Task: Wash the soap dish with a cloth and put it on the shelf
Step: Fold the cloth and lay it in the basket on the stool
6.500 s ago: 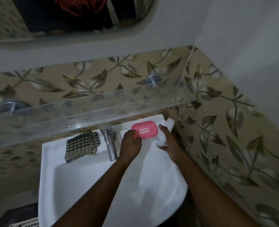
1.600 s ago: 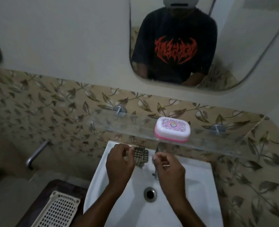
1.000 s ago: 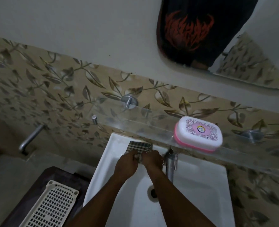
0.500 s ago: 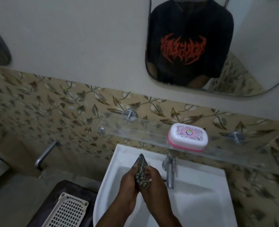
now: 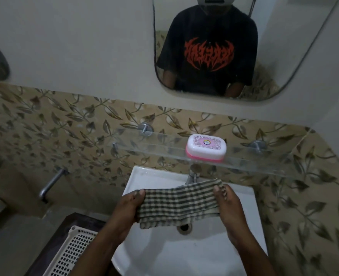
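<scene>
The pink soap dish with its white patterned lid on stands on the glass shelf above the sink, right of the middle. Over the basin I hold a checked cloth stretched flat between both hands. My left hand grips its left edge and my right hand grips its right edge. The cloth hides part of the tap and hangs just above the drain.
The white sink fills the lower middle. A white perforated plastic basket sits on a dark surface at the lower left. A metal wall tap sticks out at the left. A mirror hangs above the shelf.
Half a second ago the cloth was bunched between my two hands; now my hands have moved apart and the cloth is spread flat. The soap dish has stayed on the shelf.
</scene>
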